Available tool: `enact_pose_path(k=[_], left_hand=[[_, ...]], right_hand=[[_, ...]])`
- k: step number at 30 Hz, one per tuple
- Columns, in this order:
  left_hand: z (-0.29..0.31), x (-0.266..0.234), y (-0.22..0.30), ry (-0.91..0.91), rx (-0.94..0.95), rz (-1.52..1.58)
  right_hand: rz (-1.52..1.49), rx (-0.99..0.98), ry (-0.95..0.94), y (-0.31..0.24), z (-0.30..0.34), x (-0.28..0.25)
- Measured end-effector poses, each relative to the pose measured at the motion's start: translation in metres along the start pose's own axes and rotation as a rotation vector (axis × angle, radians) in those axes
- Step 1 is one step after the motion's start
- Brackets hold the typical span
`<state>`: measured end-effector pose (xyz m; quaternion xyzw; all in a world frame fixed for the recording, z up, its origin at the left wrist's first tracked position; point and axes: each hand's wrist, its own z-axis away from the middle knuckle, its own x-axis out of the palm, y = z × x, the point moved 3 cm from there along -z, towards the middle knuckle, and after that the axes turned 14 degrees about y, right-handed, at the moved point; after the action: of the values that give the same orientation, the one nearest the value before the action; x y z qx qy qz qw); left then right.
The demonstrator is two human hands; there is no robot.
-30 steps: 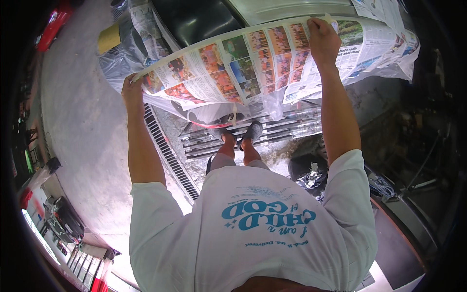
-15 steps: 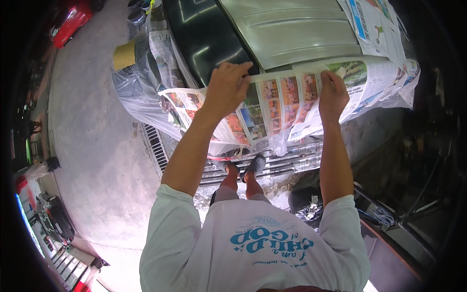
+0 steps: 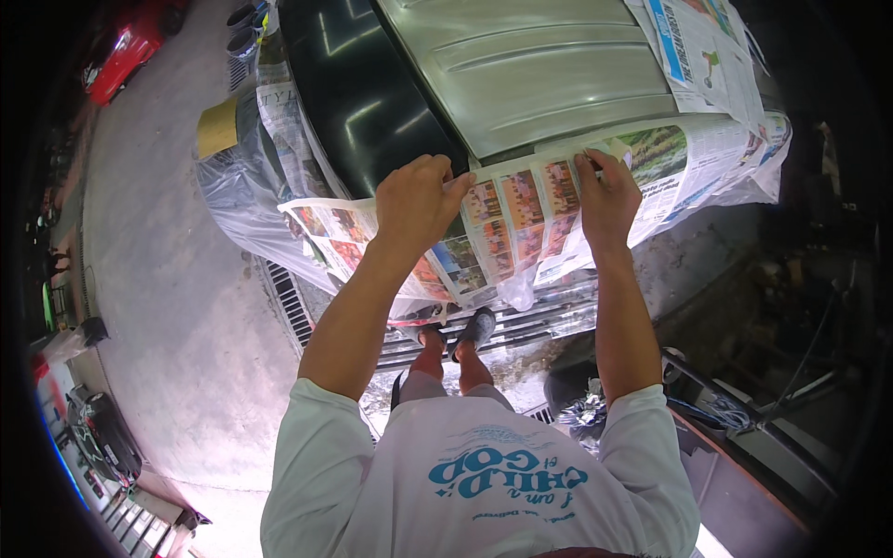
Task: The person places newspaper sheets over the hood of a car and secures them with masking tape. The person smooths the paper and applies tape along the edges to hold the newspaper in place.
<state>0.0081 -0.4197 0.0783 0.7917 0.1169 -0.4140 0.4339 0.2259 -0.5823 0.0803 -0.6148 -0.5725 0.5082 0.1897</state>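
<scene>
A sheet of newspaper (image 3: 523, 212) with rows of orange photos hangs along the near edge of a vehicle's silver ribbed panel (image 3: 549, 70) and glossy black panel (image 3: 367, 102). My left hand (image 3: 417, 203) is at the sheet's upper edge, near where the two panels meet, fingers bent and thumb against the paper. About a forearm's width to the right, my right hand (image 3: 609, 197) pinches the same upper edge between thumb and fingers. Both hands hide parts of that edge. Another newspaper sheet (image 3: 679, 177) continues along the edge to the right.
Clear plastic sheeting (image 3: 237, 205) wraps the vehicle's left side, with a tan piece (image 3: 218, 128) on top. More newspaper (image 3: 712, 65) covers the far right. A floor grate (image 3: 290, 302) lies by my feet. A black bag (image 3: 577, 400) and metal bars (image 3: 744, 418) are at right.
The vehicle and my hands sit slightly lower and further left in the view. My left index finger, stretched out before, is now bent in toward the thumb. The right hand keeps its pinch.
</scene>
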Motion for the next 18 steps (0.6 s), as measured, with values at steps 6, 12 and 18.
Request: enact_pose_path(k=[6,12,18], left_hand=[[-0.004,0.005,0.009,-0.018,0.023,-0.088],[-0.013,0.010,0.015,-0.056,0.013,-0.134],[-0.015,0.015,0.016,-0.056,0.028,-0.155]], right_hand=[[0.395,-0.143,-0.056,-0.003,-0.020,0.014],[0.594,-0.112,-0.101,-0.008,-0.023,0.020],[0.597,-0.111,-0.099,-0.006,-0.021,0.023]])
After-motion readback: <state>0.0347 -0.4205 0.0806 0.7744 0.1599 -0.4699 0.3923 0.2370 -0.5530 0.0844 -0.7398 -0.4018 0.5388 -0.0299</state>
